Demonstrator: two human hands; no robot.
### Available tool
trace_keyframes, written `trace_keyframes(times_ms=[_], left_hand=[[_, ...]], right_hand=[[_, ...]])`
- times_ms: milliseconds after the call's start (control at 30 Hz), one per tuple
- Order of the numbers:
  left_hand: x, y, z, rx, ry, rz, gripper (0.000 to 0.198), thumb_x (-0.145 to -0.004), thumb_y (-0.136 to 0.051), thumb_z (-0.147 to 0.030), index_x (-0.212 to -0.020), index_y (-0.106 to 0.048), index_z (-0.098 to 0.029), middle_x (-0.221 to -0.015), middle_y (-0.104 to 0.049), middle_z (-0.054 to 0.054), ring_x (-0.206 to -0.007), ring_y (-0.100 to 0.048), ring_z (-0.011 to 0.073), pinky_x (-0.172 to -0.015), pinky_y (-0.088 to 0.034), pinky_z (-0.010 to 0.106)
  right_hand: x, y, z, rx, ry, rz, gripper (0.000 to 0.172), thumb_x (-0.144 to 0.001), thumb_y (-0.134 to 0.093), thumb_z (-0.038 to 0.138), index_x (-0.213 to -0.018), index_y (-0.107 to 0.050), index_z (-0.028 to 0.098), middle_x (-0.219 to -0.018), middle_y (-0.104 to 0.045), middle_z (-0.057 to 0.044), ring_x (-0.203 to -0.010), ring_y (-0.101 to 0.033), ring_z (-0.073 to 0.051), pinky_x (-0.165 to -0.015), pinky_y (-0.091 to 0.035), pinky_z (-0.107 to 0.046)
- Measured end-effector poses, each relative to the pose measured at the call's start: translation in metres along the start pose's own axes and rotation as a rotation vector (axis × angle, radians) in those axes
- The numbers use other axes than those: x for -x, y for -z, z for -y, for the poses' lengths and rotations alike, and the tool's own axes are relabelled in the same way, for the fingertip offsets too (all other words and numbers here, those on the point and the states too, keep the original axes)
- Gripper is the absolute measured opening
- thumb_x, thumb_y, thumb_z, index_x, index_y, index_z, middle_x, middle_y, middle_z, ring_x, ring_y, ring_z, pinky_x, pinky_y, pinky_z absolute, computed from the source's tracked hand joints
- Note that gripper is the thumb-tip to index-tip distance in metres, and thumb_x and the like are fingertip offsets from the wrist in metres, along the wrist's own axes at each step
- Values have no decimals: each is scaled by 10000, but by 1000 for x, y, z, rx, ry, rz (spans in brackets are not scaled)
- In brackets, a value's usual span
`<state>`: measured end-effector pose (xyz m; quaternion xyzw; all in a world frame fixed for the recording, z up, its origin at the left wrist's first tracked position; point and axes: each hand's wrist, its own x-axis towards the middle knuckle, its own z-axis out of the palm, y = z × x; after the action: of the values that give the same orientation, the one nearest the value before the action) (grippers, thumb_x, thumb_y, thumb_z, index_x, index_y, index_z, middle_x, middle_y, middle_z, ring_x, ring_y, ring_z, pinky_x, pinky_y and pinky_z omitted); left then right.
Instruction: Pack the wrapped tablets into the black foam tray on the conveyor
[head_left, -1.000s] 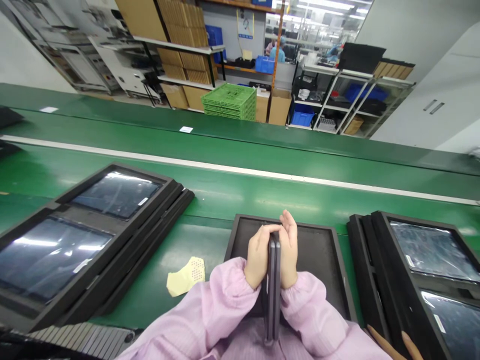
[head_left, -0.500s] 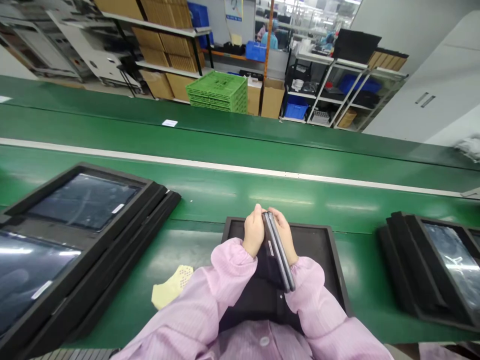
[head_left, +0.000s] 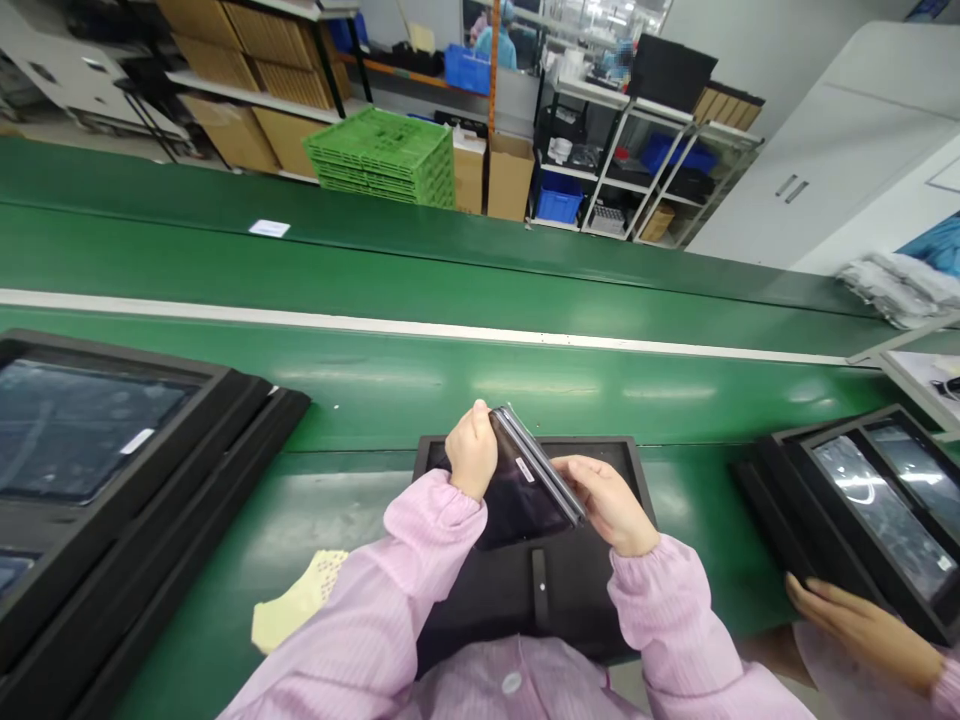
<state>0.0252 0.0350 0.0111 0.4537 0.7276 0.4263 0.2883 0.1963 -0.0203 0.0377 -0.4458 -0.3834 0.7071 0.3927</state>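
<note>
Above a black tray [head_left: 585, 600], a pair of dark, glossy flat panels [head_left: 517, 500] is held tilted, their edges side by side and a small white label on the near face. They look like tablet screens. My left hand [head_left: 471, 455] grips them by the upper left corner, fingers closed. On the other side, my right hand [head_left: 609, 503] pinches the right panel's edge, thumb and fingers together; part of its fingers is hidden behind it. The tray lies on the green bench, a short dark bar showing in its floor.
Stacked black trays with screens [head_left: 90, 425] stand at the left. Another stack of trays [head_left: 795, 500] is at the right, where another person's hand [head_left: 862, 625] touches it. A yellow dotted glove-like piece [head_left: 300, 600] lies by my left sleeve. Beyond the green bench [head_left: 375, 390] are green crates [head_left: 382, 155].
My right hand has slid down from the panels' top end to their right side. The panels have tilted, showing more of the labelled face. Another person's hand has appeared at right.
</note>
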Motion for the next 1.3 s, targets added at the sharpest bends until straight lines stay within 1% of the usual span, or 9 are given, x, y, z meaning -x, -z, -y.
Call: trace_keyframes(times_ms=[133, 400, 567, 700, 800, 967, 1067, 1167, 1300], left_hand=[[0, 1, 1, -14, -14, -6, 481, -862, -220, -404, -673, -607, -190, -809, -689, 123, -808, -621, 236, -728, -412, 308], [5, 2, 3, -11, -67, -32, 491, -867, -187, -383, -679, -596, -186, -789, -694, 111, -786, -623, 214, -720, -424, 299], [7, 3, 4, -9, -118, -41, 474, -872, -186, -362, -660, -574, -190, -739, -685, 92, -732, -618, 198, -677, -418, 287], [9, 4, 4, -10, -165, -47, 461, -875, -188, -346, -645, -557, -193, -699, -668, 80, -691, -607, 187, -637, -403, 279], [11, 3, 4, -5, -209, -55, 446, -879, -197, -333, -639, -547, -195, -669, -650, 66, -658, -592, 176, -614, -389, 274], [21, 3, 6, 18, -285, -82, 425, -887, -208, -314, -638, -531, -195, -632, -616, 50, -622, -565, 164, -610, -382, 270], [31, 4, 6, 40, -322, -79, 419, -893, -208, -301, -646, -529, -196, -631, -605, 39, -619, -555, 157, -622, -386, 268], [42, 5, 8, 80, -374, -67, 410, -902, -217, -286, -650, -527, -195, -641, -601, 30, -619, -547, 150, -628, -389, 266], [45, 6, 12, 144, -412, -65, 389, -905, -241, -283, -664, -534, -196, -660, -602, 24, -638, -548, 150, -646, -396, 268]], right_hand=[[2, 3, 4, 3, -22, 45, 326, -773, -672, 437, -942, -710, 160, -818, -684, -61, -735, -626, -190, -656, -474, -264], [1, -4, 11, 53, -54, 27, 315, -713, -745, 403, -920, -719, 167, -781, -691, -42, -731, -633, -182, -687, -471, -265], [4, -5, 14, 112, -23, 104, 279, -748, -736, 343, -982, -702, 195, -849, -689, -30, -828, -625, -179, -775, -451, -270], [7, -2, 16, 197, -31, 135, 306, -754, -730, 313, -1036, -677, 207, -892, -680, -22, -846, -607, -171, -791, -437, -275], [10, -6, 19, 254, -53, 110, 306, -747, -725, 318, -1024, -674, 197, -874, -676, -19, -834, -598, -174, -776, -431, -279], [22, -21, 23, 279, -95, 44, 275, -711, -724, 338, -922, -672, 171, -797, -660, -9, -781, -588, -175, -710, -423, -265], [35, -26, 19, 344, -83, -16, 218, -717, -695, 322, -863, -654, 165, -764, -639, 0, -743, -573, -168, -679, -412, -258], [48, -25, 12, 449, -59, -86, 173, -733, -654, 290, -856, -643, 168, -752, -624, 8, -695, -554, -156, -649, -407, -251], [55, -28, 6, 529, -17, -137, 163, -759, -601, 274, -883, -646, 179, -786, -644, 3, -722, -571, -168, -668, -428, -256]])
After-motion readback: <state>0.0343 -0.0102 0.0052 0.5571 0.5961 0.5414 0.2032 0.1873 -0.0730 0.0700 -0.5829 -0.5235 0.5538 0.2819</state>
